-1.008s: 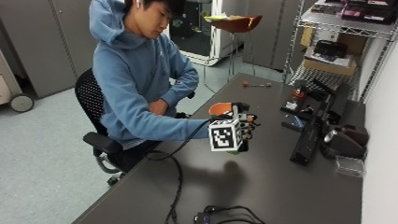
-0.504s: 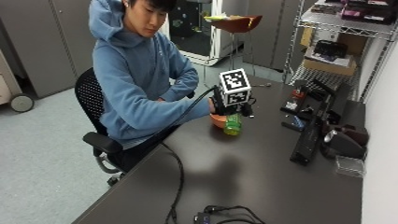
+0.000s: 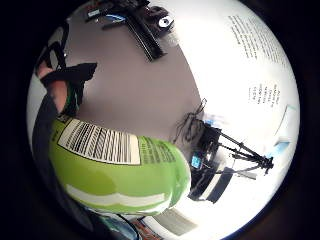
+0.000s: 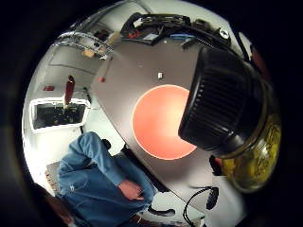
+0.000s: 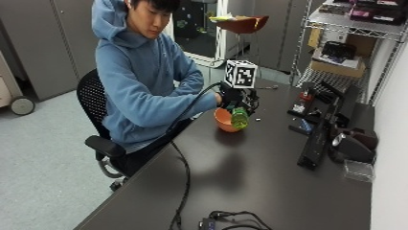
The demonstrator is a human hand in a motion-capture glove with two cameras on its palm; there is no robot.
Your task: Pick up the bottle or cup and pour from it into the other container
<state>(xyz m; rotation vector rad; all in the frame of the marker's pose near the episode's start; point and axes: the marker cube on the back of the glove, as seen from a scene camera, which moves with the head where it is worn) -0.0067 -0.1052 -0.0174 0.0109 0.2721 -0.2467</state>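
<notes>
- A person sits at a dark table, the gloved right hand raised above it at about 12 o'clock from the table's middle.
- The hand grips a green bottle — the fingers curl round its body, and the bottle hangs below them, tipped over.
- An orange bowl stands on the table just beside the bottle, at its 9 o'clock in the outside view; the bottle overlaps the bowl's rim there.
- In the thumb-side palm view the bottle's black ribbed cap is on and fills the space close to the palm, with yellowish-green plastic behind it; the cap overlaps the bowl's edge, the orange inside showing.
- In the little-finger-side view the bottle's body with a barcode label lies across the palm, a gloved finger at its end.
- The bare hand rests by the person's lap in the thumb-side view.
- Black equipment lies on the table at 3 o'clock from the bowl, well apart — cables lie near the table's near edge.
</notes>
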